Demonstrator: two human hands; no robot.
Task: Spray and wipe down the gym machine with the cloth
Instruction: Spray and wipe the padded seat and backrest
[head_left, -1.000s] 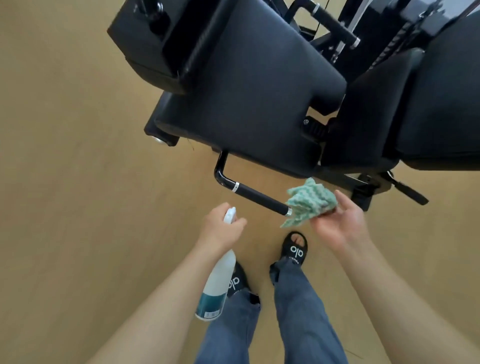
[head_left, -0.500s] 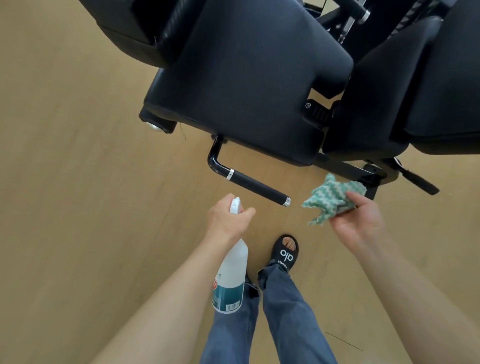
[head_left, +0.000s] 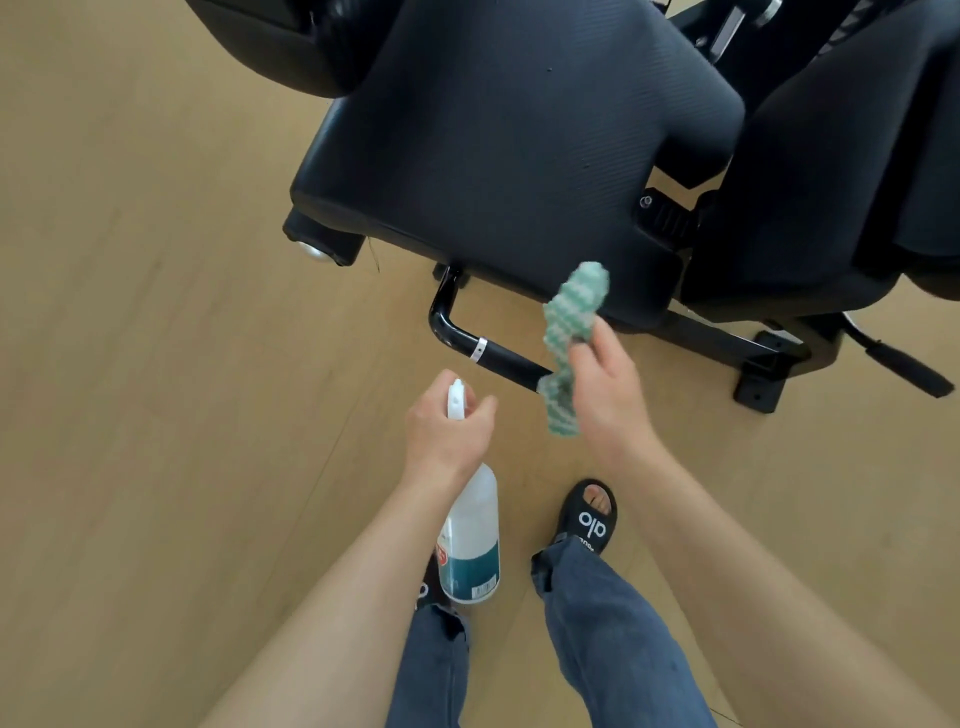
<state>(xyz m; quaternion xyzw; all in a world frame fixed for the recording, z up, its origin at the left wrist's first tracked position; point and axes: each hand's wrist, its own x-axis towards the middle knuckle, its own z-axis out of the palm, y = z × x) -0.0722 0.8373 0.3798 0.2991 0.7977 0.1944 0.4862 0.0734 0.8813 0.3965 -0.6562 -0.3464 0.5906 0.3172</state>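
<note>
A black gym machine (head_left: 519, 135) with padded seats fills the top of the view. Its black handle bar (head_left: 483, 348) sticks out low toward me. My left hand (head_left: 447, 436) grips the head of a white spray bottle (head_left: 470, 540), which hangs down with its nozzle pointing at the bar. My right hand (head_left: 602, 384) pinches a green and white zigzag cloth (head_left: 569, 332), held upright over the end of the handle bar. The bar's tip is hidden behind the cloth.
Tan wooden floor (head_left: 156, 364) spreads to the left and right. My feet in black sandals (head_left: 589, 519) and blue jeans stand just below the hands. The machine's base foot (head_left: 763, 379) and a lever (head_left: 904, 364) lie at the right.
My right hand has swung the cloth back left, from beside the bar's end to over it, and the cloth now stands upright. The left hand with the bottle has barely moved.
</note>
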